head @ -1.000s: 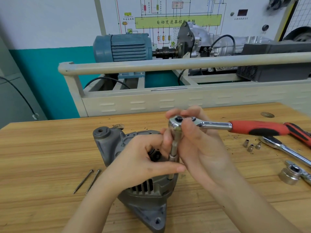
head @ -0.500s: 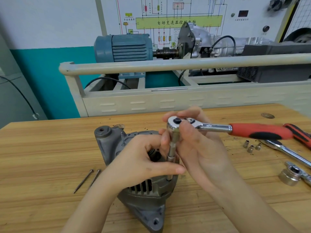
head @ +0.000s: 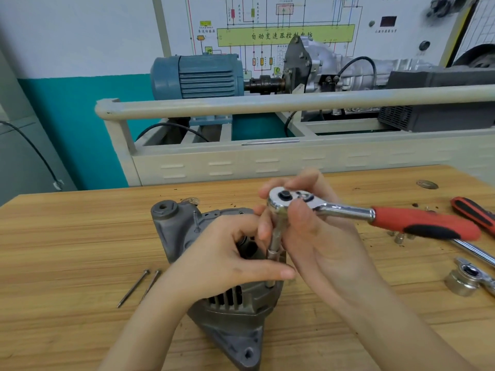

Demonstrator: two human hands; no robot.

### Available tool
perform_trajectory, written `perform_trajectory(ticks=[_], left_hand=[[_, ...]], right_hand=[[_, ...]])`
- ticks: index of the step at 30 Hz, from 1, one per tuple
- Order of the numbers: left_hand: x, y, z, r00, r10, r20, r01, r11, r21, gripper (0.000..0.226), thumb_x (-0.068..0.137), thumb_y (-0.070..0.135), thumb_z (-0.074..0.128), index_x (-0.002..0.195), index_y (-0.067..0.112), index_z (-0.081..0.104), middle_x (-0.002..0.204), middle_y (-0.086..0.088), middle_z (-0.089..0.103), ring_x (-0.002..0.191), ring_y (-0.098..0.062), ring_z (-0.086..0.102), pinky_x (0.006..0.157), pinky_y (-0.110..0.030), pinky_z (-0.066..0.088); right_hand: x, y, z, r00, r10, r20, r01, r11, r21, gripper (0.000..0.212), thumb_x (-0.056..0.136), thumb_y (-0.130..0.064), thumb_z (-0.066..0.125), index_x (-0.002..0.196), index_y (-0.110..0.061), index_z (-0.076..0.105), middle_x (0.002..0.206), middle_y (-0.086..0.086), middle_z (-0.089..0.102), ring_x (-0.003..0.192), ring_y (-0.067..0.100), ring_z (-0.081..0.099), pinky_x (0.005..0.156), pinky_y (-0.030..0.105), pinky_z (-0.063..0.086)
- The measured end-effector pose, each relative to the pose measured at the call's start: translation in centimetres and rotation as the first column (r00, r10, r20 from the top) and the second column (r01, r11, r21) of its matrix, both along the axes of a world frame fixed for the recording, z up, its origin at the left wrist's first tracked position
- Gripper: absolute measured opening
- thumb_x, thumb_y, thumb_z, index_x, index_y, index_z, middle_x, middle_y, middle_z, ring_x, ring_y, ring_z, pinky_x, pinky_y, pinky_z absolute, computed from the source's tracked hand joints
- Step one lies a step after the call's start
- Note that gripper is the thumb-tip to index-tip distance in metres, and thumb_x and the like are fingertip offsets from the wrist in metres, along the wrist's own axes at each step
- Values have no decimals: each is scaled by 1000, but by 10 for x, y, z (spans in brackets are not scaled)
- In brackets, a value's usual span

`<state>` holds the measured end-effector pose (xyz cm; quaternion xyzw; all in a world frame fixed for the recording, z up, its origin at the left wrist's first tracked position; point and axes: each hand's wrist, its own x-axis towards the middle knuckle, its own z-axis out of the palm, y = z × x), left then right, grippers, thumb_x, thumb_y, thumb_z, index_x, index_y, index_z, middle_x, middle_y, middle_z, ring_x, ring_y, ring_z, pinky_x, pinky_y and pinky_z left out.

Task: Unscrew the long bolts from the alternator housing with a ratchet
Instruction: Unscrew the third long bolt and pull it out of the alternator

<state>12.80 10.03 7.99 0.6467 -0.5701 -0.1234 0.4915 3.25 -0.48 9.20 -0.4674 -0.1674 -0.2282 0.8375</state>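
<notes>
Change since the earlier frame: we note the ratchet (head: 348, 212) head sits a little higher above the alternator housing (head: 227, 314); both hands keep their places.

Item 1, alternator housing: grey cast body, centre of the frame, resting on the wooden counter (head: 67, 250), one mounting ear toward the bottom edge and another toward upper left.

Item 2, ratchet: chrome head just above centre, red-and-black handle running out to the right. An extension bar (head: 276, 236) drops from the head to the housing's right rim; we cannot see the bolt beneath it.

Item 3, right hand (head: 321, 242): fingers curled round the ratchet head, thumb on its near side.

Item 4, left hand (head: 227, 258): laid over the housing top, thumb stretched toward the socket end, fingertips touching the extension bar; we cannot tell whether they pinch it.

Item 5, two long bolts (head: 139, 286): loose on the counter, left of the housing, side by side.

Item 6, right edge of the frame: a second red-handled tool (head: 474, 214), a large socket on a wrench (head: 466, 281), small sockets (head: 399, 238) under the ratchet handle.
</notes>
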Motion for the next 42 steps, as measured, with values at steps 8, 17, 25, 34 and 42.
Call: perform_trajectory(ticks=[8,17,25,34,42], left_hand=[[2,4,2,995,-59,-76,59,998,7,46,67,31,72,70,-13,60,71,-28,61,72,-39,59,72,-45,51],[-1,1,4,996,-81,-37,81,996,21,21,70,31,71,80,13,70,81,-6,70,81,-17,66,78,-26,51],[1,3,1,994,-58,-94,53,997,-48,15,64,29,73,65,15,67,69,-11,66,68,-18,63,69,-24,50],[3,5,7,989,-128,-69,132,990,52,9,70,28,69,78,29,74,81,10,72,83,-7,66,79,-16,47],[-5,0,2,1000,3,9,-2,998,-70,34,61,34,75,70,4,62,71,-13,66,70,-25,63,70,-39,53]], right_hand=[[1,-1,3,989,77,-125,-83,995,-47,31,66,-51,62,78,-25,72,78,-2,71,59,6,64,62,21,52],[-2,-3,3,998,25,-64,-26,999,-23,29,59,-42,76,78,-21,69,83,1,71,63,11,64,58,23,52],[0,-1,2,996,44,-74,-46,999,-20,29,61,-48,71,76,-23,70,78,-2,71,61,8,63,60,24,50],[-4,2,6,991,-22,-129,15,998,-57,30,62,-52,58,74,-28,70,77,-4,70,61,8,65,56,22,52],[-4,3,2,989,-141,-45,141,990,-18,36,45,-43,82,70,-22,66,78,2,69,66,12,64,60,24,51]])
